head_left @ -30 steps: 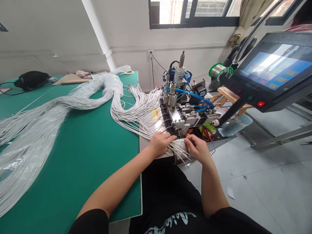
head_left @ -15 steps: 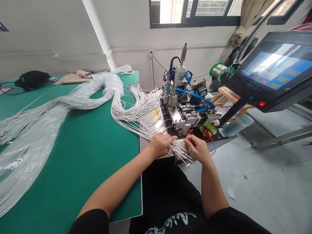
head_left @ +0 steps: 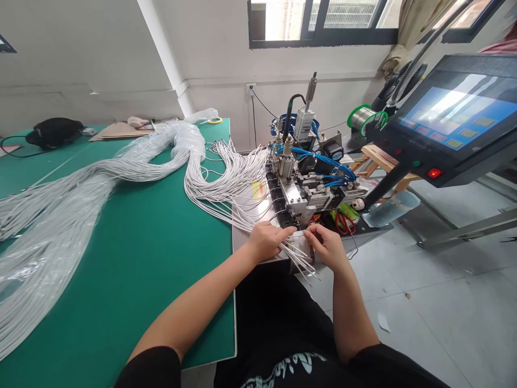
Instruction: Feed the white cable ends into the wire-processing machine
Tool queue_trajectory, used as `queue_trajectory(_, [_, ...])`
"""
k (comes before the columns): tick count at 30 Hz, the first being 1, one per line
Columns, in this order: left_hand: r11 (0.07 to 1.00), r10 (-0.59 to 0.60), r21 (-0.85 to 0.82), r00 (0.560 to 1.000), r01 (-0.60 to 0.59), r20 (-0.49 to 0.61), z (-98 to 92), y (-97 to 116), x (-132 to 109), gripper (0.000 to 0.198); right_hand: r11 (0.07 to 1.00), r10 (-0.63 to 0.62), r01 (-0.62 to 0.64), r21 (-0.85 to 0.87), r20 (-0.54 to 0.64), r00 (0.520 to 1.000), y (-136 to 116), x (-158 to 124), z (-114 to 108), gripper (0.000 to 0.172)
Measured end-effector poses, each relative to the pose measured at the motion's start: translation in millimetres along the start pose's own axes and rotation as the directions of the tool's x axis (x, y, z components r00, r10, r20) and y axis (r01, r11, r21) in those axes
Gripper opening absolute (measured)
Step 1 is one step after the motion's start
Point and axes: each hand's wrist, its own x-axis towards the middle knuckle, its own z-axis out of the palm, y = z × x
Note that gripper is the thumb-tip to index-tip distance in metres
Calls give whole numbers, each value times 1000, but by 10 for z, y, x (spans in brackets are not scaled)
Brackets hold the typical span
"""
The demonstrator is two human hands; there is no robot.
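Head view, single camera, looking down at the bench edge.

Left hand (head_left: 266, 241): knuckles up, fingers curled and pressed together over a fan of wire ends (head_left: 301, 257), holding them down at the near edge of the metal plate (head_left: 244, 213). Fingertips point toward the other hand.

Right hand (head_left: 329, 248): thumb and fingertips pinched on the same wire ends from the right side. How many strands sit inside the pinch cannot be told. The two hands' fingertips are just beside each other, nearly touching.

Wire ends: they lie between the hands. The loose tips stick out below and to the right of the left hand's fingers, past the plate edge and over the person's lap. They belong to the white wire bundle (head_left: 220, 183), which runs back from the left hand across the plate and loops over the green table (head_left: 133, 258).

Machine (head_left: 307, 186): metal fixture with blue hoses, directly behind both hands and near them.

Scissors (head_left: 343, 221): red handles, just beyond the right hand, at the machine's foot.

Plastic-wrapped bundle (head_left: 60, 231): a long sleeve of more wire, lying along the left of the table, well apart from the hands.

Touchscreen (head_left: 452, 113): lit and tilted, up on the right, with the solder spool (head_left: 363, 116) beside it.

Black bag (head_left: 54, 132): far left corner of the table.
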Motion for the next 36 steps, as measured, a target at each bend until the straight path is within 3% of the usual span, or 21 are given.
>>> queue_trajectory(8, [1000,10,19,999,-11,40,-12,3,7,44,1000,-2,2,11,0,1000,27,6,13,29])
queue_trajectory(16, [998,7,57,997,-2,-76,-29,23,32,26,1000,2,0,23,-70,998,82,40,32,29])
queue_trajectory(24, [988,-132,59,976,144,-176,-46,30,71,22,1000,-6,9,13,-206,979,127,167,13,30])
queue_trajectory(30, [995,-96,11,974,101,-204,-56,19,90,21,994,6,-3,106,-24,1000,105,221,-46,30])
queue_trajectory(36, [995,-98,-39,975,92,-200,-47,29,87,22,932,32,-77,353,129,991,114,225,-64,31])
